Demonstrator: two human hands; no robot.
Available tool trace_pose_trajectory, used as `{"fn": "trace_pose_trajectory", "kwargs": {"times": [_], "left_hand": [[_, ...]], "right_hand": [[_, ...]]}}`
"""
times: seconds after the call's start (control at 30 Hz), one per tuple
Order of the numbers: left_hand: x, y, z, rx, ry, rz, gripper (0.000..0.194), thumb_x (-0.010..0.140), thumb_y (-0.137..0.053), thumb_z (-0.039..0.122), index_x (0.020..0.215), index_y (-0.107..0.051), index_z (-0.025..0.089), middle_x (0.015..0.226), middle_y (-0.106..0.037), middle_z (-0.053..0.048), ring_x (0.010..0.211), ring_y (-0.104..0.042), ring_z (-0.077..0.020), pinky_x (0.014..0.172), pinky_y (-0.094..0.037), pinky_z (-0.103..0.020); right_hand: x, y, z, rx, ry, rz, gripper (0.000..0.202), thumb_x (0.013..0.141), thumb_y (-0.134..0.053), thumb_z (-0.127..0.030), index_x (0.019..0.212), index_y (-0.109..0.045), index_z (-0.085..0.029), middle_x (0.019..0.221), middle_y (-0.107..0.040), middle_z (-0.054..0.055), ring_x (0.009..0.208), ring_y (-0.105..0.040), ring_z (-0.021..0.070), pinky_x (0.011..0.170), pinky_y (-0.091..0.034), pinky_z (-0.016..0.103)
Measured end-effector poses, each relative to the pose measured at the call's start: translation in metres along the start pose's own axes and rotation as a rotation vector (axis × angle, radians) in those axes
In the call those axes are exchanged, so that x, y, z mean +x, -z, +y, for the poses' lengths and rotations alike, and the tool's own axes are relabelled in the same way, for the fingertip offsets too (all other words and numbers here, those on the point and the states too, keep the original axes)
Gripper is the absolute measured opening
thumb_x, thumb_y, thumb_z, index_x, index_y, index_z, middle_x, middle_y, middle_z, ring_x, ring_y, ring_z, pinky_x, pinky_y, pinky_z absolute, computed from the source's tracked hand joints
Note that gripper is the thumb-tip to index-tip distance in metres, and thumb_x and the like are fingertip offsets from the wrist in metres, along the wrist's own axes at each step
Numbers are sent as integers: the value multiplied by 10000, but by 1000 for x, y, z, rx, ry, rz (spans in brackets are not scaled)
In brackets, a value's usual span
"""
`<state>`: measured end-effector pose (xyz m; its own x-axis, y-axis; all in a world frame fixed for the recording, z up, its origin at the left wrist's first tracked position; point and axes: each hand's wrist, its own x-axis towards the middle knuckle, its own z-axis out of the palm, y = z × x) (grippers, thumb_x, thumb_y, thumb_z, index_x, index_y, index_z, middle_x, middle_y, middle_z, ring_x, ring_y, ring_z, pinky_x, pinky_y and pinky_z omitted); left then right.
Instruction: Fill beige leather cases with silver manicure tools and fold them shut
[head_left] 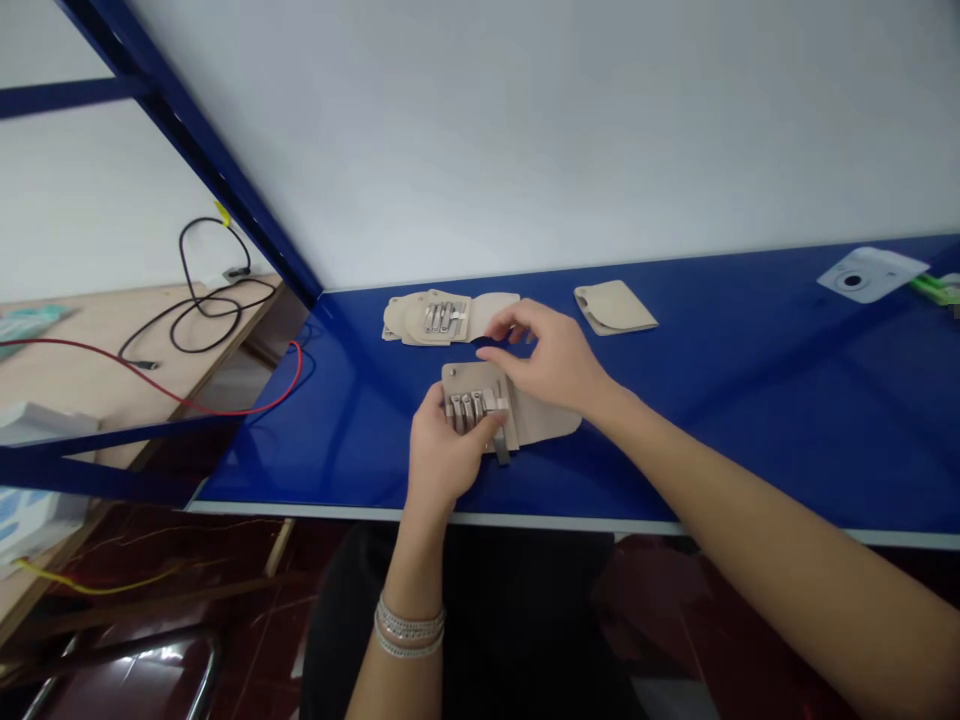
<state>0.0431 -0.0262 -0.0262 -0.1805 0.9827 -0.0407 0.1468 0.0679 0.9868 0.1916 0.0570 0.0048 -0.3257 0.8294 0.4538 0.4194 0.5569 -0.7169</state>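
My left hand (444, 455) grips an opened beige manicure case (474, 376), its thumb pressing on the metal tools. Several silver nail clippers (466, 408) sit in a row inside the case, and a flat metal tool (502, 447) sticks out past its lower edge. The case's flap (547, 420) spreads to the right, partly under my right forearm. Just above the case is my right hand (555, 355), thumb and forefinger curled towards each other. A small dark sliver shows between those fingertips; what it is I cannot make out.
Behind my hands lies a stack of similar beige cases (427, 320), the top one opened with clippers showing. A closed beige case (615, 307) lies right of it. Far right are a white packet (870, 275) and a green object (936, 290). Cables (217, 300) cross the wooden table at left.
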Motion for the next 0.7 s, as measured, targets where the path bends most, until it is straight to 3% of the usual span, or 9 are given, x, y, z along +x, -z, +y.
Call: {"fn": "trace_pose_trajectory", "kwargs": {"times": [0.1,0.17,0.43,0.7], "left_hand": [[0,-1,0,-20,-9,48,496,690,-779,313,1122,-582,168,997,-709,-77,859,-675,-192,787,-536,-312],[-1,-2,0,-45,-29,59,518,701,-773,323,1149,-564,167,1024,-705,-82,874,-677,-194,805,-537,-317],[-3,-3,0,11,-130,93,581,724,-756,313,1233,-500,197,1064,-681,-77,917,-672,-209,815,-531,-331],[-1,-1,-3,96,-93,101,680,696,-774,320,1288,-466,190,1044,-669,-81,892,-661,-218,781,-527,-341]], "right_hand": [[2,12,-1,-6,-65,-213,114,751,-693,-276,791,-715,-171,813,-712,61,704,-624,182,690,-507,342],[3,17,-2,57,-111,-287,139,741,-709,-289,808,-738,-171,803,-722,60,704,-643,190,679,-516,338],[1,14,-2,263,-200,-371,192,710,-735,-259,872,-753,-157,856,-751,61,781,-689,187,747,-560,309],[-1,7,2,267,-344,-461,119,743,-689,-250,781,-731,-146,654,-686,30,541,-581,119,546,-491,250]]}}
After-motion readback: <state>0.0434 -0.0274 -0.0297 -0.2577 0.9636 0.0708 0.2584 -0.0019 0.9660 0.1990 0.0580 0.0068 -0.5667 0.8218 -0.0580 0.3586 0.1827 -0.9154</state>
